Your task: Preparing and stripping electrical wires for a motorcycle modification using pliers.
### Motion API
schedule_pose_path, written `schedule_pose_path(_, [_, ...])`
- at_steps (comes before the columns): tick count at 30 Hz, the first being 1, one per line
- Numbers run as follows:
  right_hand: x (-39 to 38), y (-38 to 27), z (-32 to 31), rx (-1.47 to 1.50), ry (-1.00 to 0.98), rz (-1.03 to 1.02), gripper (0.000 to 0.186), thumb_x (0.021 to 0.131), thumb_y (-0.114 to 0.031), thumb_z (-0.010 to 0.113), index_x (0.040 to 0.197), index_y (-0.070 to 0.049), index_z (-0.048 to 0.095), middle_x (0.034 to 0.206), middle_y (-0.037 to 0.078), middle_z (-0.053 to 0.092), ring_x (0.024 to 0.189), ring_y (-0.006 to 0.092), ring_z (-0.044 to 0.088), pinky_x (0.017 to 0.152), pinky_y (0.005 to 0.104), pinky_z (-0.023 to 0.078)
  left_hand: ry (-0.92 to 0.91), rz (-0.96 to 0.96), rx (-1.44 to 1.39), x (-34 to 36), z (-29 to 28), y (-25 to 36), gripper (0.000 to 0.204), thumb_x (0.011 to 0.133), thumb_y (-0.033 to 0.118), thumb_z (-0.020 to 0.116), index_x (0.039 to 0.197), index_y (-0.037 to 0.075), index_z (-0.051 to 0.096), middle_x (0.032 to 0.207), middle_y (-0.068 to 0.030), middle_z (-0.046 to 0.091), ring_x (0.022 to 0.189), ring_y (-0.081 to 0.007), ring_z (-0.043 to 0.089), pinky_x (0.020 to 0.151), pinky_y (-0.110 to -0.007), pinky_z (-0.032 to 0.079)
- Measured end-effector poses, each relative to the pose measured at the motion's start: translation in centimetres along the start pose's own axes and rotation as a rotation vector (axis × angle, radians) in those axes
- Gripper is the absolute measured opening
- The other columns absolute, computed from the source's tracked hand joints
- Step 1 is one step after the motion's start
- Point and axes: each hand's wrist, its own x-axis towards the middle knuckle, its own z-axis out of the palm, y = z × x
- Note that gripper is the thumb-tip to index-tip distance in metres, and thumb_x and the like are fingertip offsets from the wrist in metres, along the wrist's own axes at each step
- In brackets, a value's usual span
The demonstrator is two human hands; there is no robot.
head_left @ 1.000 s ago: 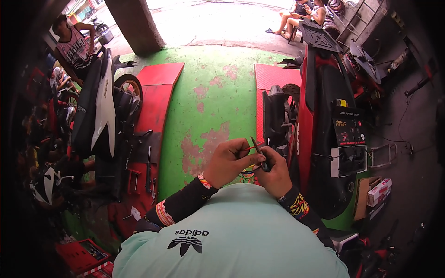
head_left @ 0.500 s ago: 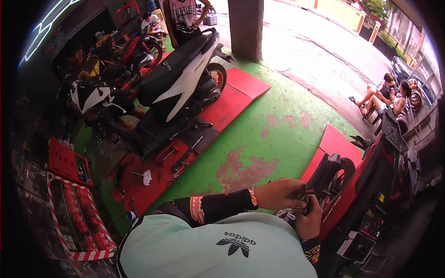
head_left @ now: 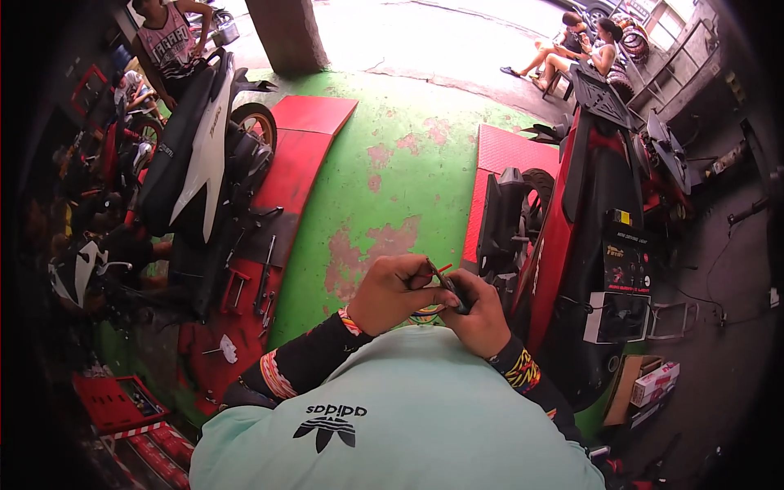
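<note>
Close in front of my chest, both hands meet around a small dark object (head_left: pixel 455 296) that my fingers partly cover; its kind I cannot make out. My right hand (head_left: pixel 483 317) is closed on it, with the thumb along its top. On the other side my left hand (head_left: pixel 392 292) is pinched, its fingertips touching or very near the object. A thin red strip, perhaps a wire (head_left: pixel 443 268), sticks out between the two hands. What lies inside the left fingers is hidden.
At right stands a red and black motorcycle (head_left: pixel 563 212) bearing an opened box (head_left: pixel 618 317). To the left, a white and black scooter (head_left: pixel 204 155) stands on a red ramp (head_left: pixel 298 155) with tools on it. A person (head_left: pixel 175 49) stands behind it; two others sit outside.
My view has swung to the right, so both hands now sit nearer the middle. They stay together at the small dark object, and the red strip shows more plainly.
</note>
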Motion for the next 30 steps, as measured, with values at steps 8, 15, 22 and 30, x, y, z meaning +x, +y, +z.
schedule_pose_path(8, [-0.6,0.6,0.2,0.050,0.111,-0.046,0.031,0.081,-0.004,0.070,0.111,0.000,0.064,0.091,0.012,0.071,0.086,0.0112,0.065,0.079,0.0282,0.052,0.024,-0.015,0.093,0.3,0.8,0.1,0.049,0.076,0.014,0.092,0.068,0.004,0.044,0.064,0.0035,0.031,0.064,-0.0075,0.033,0.054,-0.030,0.032])
schedule_pose_path(15, [-0.6,1.2,0.6,0.167,0.133,-0.036,0.031,0.083,-0.004,0.072,0.113,-0.001,0.063,0.096,0.007,0.070,0.089,0.0100,0.064,0.080,0.0273,0.051,-0.066,-0.015,0.021,1.0,0.3,-0.3,0.020,0.078,0.006,0.089,0.086,0.005,0.071,0.065,0.0107,0.031,0.063,-0.0028,0.031,0.055,-0.025,0.028])
schedule_pose_path(22, [-0.3,0.9,-0.2,0.394,-0.041,0.119,0.035,0.082,0.003,0.069,0.116,0.000,0.062,0.104,0.003,0.066,0.097,0.0097,0.061,0.087,0.0272,0.050,-0.172,0.085,0.066,2.3,-0.5,0.1,0.029,0.077,0.006,0.088,0.078,0.004,0.059,0.065,0.0058,0.032,0.062,-0.0067,0.031,0.053,-0.029,0.028])
schedule_pose_path(30, [-0.7,1.0,0.2,0.388,-0.040,0.068,0.037,0.080,0.006,0.068,0.116,0.000,0.062,0.104,0.003,0.065,0.098,0.0108,0.061,0.087,0.0275,0.049,-0.074,0.143,0.178,1.7,0.0,-0.5,0.039,0.073,0.006,0.090,0.070,0.005,0.052,0.061,0.0035,0.031,0.058,-0.0079,0.030,0.050,-0.031,0.025])
